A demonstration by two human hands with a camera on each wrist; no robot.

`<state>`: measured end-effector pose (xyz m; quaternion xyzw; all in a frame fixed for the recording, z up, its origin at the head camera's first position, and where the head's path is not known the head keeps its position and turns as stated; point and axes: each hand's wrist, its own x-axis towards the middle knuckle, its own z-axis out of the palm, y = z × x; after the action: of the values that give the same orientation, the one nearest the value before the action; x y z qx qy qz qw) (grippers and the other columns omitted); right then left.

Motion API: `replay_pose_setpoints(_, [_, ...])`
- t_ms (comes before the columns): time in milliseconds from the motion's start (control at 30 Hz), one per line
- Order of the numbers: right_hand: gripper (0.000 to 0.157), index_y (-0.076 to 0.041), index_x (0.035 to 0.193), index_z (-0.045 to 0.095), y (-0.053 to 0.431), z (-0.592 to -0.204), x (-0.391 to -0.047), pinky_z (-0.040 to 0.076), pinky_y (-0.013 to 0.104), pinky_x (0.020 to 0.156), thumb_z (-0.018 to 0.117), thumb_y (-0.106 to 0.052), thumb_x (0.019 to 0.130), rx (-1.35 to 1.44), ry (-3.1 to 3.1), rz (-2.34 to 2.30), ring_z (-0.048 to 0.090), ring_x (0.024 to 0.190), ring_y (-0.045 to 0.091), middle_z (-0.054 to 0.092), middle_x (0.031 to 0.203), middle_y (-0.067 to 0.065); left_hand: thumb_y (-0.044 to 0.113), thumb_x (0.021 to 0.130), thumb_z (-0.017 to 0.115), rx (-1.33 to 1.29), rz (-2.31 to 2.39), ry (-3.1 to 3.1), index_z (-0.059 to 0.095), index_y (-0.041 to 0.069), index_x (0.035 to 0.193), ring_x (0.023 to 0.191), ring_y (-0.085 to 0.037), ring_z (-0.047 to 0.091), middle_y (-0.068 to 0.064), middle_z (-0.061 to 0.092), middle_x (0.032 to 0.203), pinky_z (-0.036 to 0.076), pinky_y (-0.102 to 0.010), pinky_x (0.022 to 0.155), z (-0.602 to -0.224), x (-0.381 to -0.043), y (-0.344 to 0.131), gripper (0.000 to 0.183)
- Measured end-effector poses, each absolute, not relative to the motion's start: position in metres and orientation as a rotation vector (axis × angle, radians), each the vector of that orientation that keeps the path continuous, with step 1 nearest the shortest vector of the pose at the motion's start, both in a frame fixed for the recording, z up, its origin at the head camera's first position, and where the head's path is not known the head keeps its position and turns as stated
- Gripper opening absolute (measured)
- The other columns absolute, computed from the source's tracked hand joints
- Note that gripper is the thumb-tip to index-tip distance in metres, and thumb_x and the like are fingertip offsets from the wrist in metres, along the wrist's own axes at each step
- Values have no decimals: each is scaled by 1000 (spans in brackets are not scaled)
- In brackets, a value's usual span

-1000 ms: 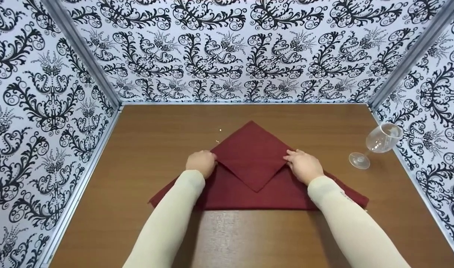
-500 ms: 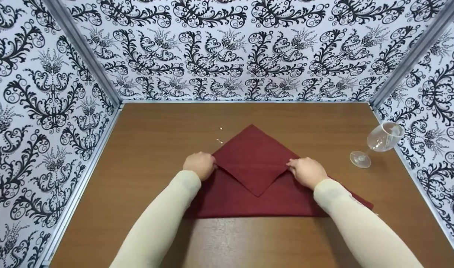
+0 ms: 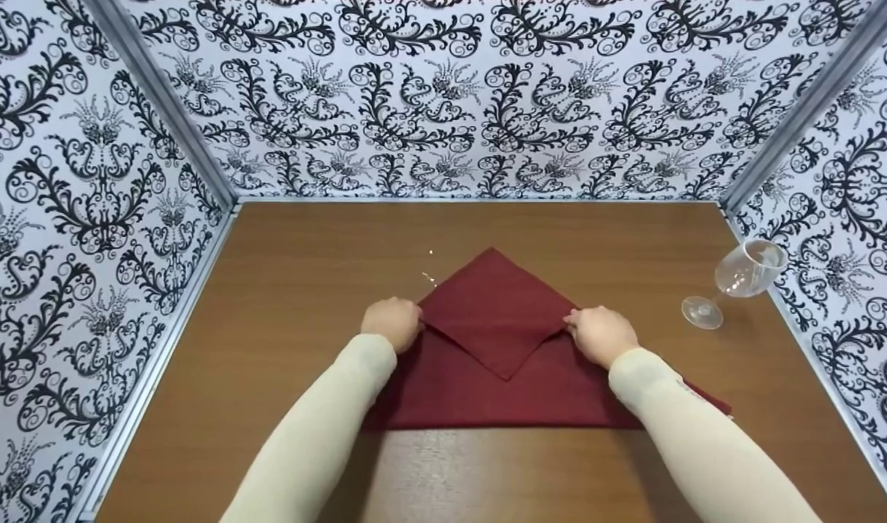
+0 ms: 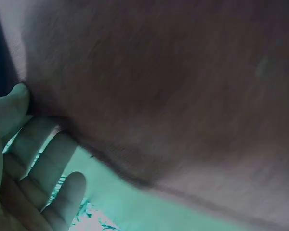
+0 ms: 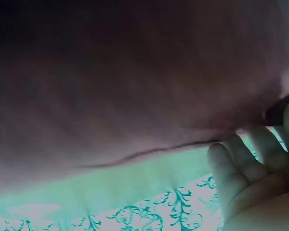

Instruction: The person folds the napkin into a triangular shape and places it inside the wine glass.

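Dark-red folded cloth [image 3: 497,338] lies on the brown wood-grained table [image 3: 479,479], straight edge nearest; left hand [image 3: 391,323] and right hand [image 3: 603,336] each pinch a slanting side, thumb against fingers (seemingly adjusting the fold). Even tension is probably needed next. Farther off stands a clear stemmed glass [image 3: 748,270].

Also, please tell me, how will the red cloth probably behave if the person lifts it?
The red cloth would probably hang floppy, since it lies folded with a loose, pointed flap. The flap looks thin, which suggests the cloth is light for its size. The folds may slip open, because no fastening shows.
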<state>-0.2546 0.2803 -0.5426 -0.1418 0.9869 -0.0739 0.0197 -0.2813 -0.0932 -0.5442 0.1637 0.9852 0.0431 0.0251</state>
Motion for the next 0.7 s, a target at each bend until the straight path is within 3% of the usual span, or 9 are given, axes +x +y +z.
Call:
replay_pose_setpoints(100, [24,-11,118,81,279,-538,-256,60,60,83,65,-16,102,-420,3066,-221,75,102,43,80,113,15,28,96,75,498,162,3045,83,20,90,94,-32,77,-5,82,97,63,-52,76,-542,-281,-94,12])
replay_pose_setpoints(333, [28,-12,122,80,273,-544,-270,60,58,88,59,-16,104,-323,3103,-254,74,109,42,78,121,17,29,97,73,306,200,3055,84,17,93,97,-35,77,-10,81,105,63,-55,79,-543,-290,-88,16])
replay_pose_setpoints(533, [24,-11,114,82,272,-555,-270,60,60,75,60,-14,103,-354,3172,-231,75,91,47,79,110,20,20,97,71,279,206,3062,83,14,95,99,-37,76,-13,79,105,63,-55,81,-550,-293,-85,13])
replay_pose_setpoints(700, [22,-10,113,82,273,-553,-265,60,60,72,63,-14,102,-367,3174,-222,75,89,46,80,105,20,16,94,72,326,165,3072,82,14,91,94,-36,77,-12,80,101,63,-55,76,-549,-292,-87,11])
